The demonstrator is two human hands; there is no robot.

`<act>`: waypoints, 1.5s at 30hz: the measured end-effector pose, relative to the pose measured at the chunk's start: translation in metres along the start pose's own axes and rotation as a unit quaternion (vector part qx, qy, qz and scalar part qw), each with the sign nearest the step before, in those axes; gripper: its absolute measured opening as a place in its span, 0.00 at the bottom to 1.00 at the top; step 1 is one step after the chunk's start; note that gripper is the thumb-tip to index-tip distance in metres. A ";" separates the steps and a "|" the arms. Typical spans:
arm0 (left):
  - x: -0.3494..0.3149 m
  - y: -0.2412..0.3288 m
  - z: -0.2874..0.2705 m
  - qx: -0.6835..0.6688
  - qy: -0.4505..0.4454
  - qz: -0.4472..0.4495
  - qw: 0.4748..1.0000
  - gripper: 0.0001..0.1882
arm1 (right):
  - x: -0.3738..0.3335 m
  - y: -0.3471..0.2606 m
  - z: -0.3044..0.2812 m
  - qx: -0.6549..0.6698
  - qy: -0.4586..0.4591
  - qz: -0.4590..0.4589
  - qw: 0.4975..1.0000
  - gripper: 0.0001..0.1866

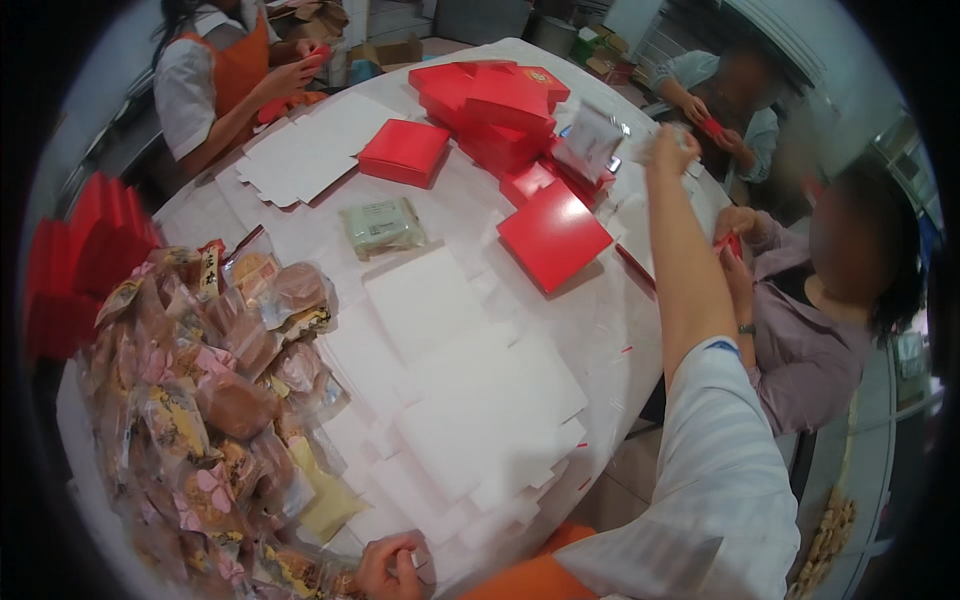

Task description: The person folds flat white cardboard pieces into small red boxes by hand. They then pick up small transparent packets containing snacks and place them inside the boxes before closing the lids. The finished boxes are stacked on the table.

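Reaching across the table (612,325), the right hand (676,150) is near the far right edge; the left hand (392,567), well apart, curls by wrapped pastries (235,405) (I can't tell either grip).

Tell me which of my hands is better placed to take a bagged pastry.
Probably your left hand: it is beside the heap of bagged pastries, while your right hand is stretched out across the table.

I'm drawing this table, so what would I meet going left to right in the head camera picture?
Heap of clear-wrapped snacks → pale green packet → nearest red box → camera wearer's right hand → co-worker in a mauve top.
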State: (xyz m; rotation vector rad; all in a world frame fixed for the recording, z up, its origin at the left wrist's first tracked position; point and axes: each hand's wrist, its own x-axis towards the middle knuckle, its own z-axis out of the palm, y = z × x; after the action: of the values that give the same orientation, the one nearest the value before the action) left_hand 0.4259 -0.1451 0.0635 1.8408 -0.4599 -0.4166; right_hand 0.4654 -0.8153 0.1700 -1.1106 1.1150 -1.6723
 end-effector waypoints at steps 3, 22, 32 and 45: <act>0.007 -0.002 -0.002 -0.001 -0.029 0.016 0.999 0.08 | 0.091 0.000 -0.034 -0.066 0.123 -0.078 0.987 0.38; 0.017 0.050 -0.032 0.064 0.116 0.118 0.984 0.10 | -0.314 0.037 0.117 -0.478 -0.680 -0.305 0.466 0.48; 0.046 0.054 -0.014 -0.291 0.138 -0.039 0.946 0.19 | -0.354 -0.014 0.143 -0.126 -0.798 0.124 0.576 0.37; 0.194 0.041 0.028 -0.548 0.220 -0.157 0.791 0.35 | -0.396 -0.002 0.128 -0.159 -0.903 0.174 0.358 0.46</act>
State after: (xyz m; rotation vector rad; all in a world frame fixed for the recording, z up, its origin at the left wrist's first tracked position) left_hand 0.5746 -0.2783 0.0834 0.7874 0.3933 -0.3393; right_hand 0.6954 -0.4732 0.1119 -1.7361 -0.0690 0.7031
